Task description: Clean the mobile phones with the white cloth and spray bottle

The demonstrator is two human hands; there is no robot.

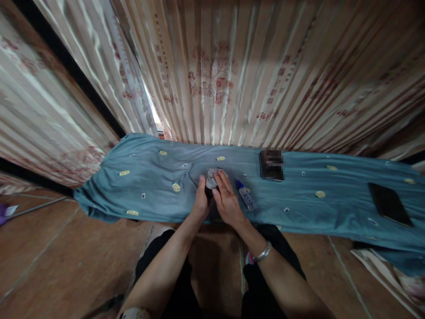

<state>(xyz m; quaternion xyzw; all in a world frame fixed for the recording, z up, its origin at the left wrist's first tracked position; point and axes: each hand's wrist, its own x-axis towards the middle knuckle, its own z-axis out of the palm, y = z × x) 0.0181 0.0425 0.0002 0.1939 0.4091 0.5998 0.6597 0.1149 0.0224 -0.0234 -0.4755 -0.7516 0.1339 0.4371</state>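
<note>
Scanning from the left, we see pleated curtains [66, 102] printed with reddish motifs hanging behind and beside the scene, and a reddish tiled floor [66, 257] in the near left. A surface draped in a teal embroidered cloth [142, 177] stretches across the middle, its left end sagging toward the floor.

At the centre, near the cloth's near edge, our left hand [201, 199] closes its grip around a small dark object [209, 191], fingers wrapped on its left side. Our right hand [227, 199] presses a small pale crumpled cloth or tissue [211, 177] onto the top of that object, fingers flat over it; the grip there is clenched lightly on the cloth. We cannot tell exactly what the dark object is, since both hands hide most of it. We judge it small, stiff and light, best held round its sides as the left hand does, while the wiping cloth is soft and will bunch or slip unless pinched firmly. A silver bangle [263, 252] sits on the right wrist.

Just right of the hands lies a small bottle with a blue cap [245, 195], on its side and likely to roll. Farther right and farther back stands a dark rectangular item [271, 165], blurred. Well apart at the far right lies a flat black phone or tablet [389, 204].
</note>
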